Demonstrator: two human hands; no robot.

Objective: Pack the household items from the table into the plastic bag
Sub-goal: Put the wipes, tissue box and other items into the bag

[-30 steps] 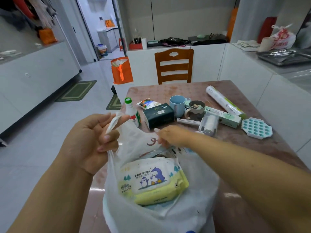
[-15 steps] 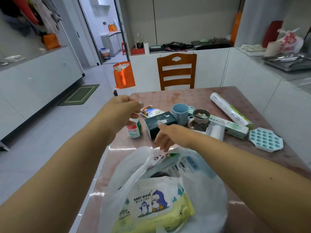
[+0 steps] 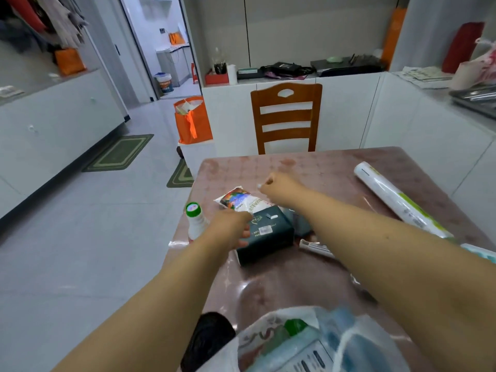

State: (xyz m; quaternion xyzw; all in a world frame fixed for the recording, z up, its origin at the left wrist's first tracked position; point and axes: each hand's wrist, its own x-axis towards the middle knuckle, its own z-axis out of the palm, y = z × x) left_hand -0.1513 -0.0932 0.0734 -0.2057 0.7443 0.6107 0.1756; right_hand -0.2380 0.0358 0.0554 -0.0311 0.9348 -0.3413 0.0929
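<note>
On the brown table (image 3: 316,167), my left hand (image 3: 230,229) grips the left end of a dark green box (image 3: 271,234). My right hand (image 3: 279,186) hovers with curled fingers just past the far edge of a colourful flat packet (image 3: 239,200), and nothing shows in it. A white bottle with a green cap (image 3: 193,218) stands left of the box. The white plastic bag (image 3: 357,342) lies open at the near edge, with packed items inside. My right arm hides the mugs.
A long white-and-green roll (image 3: 397,200) lies on the table's right side. A lint roller handle (image 3: 314,247) and a teal tray edge (image 3: 480,253) show beside my right arm. A wooden chair (image 3: 285,119) stands behind the table, and an orange bag (image 3: 193,122) sits left of it.
My left hand dropped from above the bottle onto the dark green box. My right hand reached past the box toward the packet and curled its fingers. The view tilted up, away from the bag.
</note>
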